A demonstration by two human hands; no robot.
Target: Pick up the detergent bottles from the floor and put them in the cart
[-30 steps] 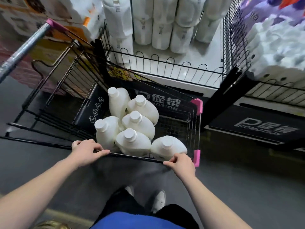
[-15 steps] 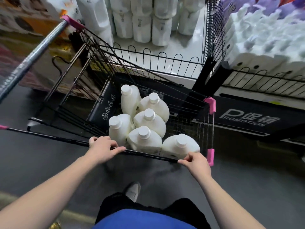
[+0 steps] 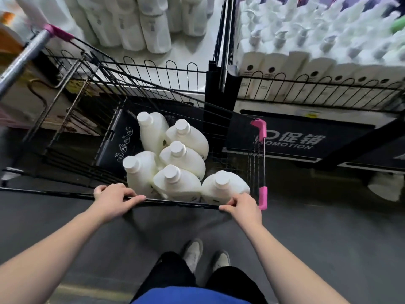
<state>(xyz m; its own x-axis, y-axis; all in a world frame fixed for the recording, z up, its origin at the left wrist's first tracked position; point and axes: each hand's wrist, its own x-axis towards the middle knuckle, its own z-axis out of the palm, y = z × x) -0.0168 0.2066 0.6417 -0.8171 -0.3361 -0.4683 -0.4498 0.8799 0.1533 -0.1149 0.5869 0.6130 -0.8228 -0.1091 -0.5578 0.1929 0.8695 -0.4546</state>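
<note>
Black wire rim of the cart (image 3: 179, 203) is clasped from above by both outstretched arms, the left grip (image 3: 112, 198) and right grip (image 3: 245, 205) each curled round it, six white detergent bottles (image 3: 177, 183) standing in the basket just beyond them.

white bottles (image 3: 182, 155), black cart (image 3: 179, 203), pink corners (image 3: 262, 197)

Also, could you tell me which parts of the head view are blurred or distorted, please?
Head view: the detergent bottles in the cart are fairly sharp; the pump bottles on the right shelf and the cart handle at upper left smear with motion blur; wide-angle stretching shows toward the edges.
</note>
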